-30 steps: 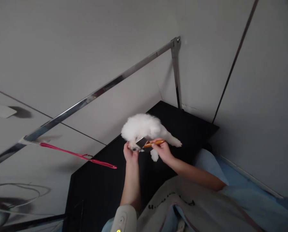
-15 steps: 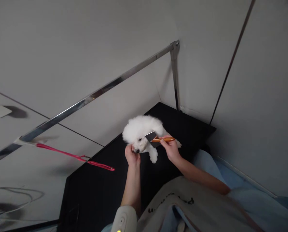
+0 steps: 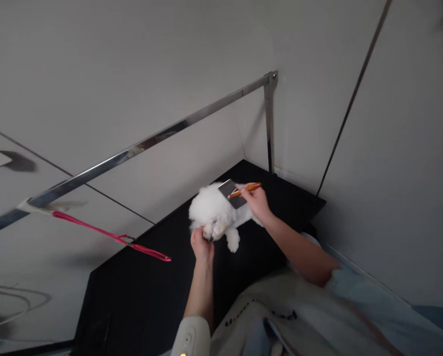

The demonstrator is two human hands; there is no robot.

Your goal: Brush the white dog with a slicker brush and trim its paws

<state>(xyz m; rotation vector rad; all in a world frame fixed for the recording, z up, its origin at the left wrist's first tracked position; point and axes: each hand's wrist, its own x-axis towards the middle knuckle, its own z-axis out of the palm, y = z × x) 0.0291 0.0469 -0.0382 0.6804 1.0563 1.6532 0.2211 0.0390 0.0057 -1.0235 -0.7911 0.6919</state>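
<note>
A fluffy white dog lies on the black table, one front leg stretched toward me. My left hand is closed at its muzzle, fingers partly hidden under the chin. In my right hand is a slicker brush with an orange wooden handle and a dark flat head. The fingers wrap round the handle. The brush head lies against the fur behind the dog's head, on the right side; its bristle side faces away from me.
A chrome bar runs above the table along the wall, on an upright post at the far corner. From it hangs a red strap loop on the left. Cables show at lower left. A grey apron covers my front.
My right hand has moved the brush up, from beside the dog's face to the fur behind its head. The dog's head has tipped downward slightly, my left hand still at the muzzle.
</note>
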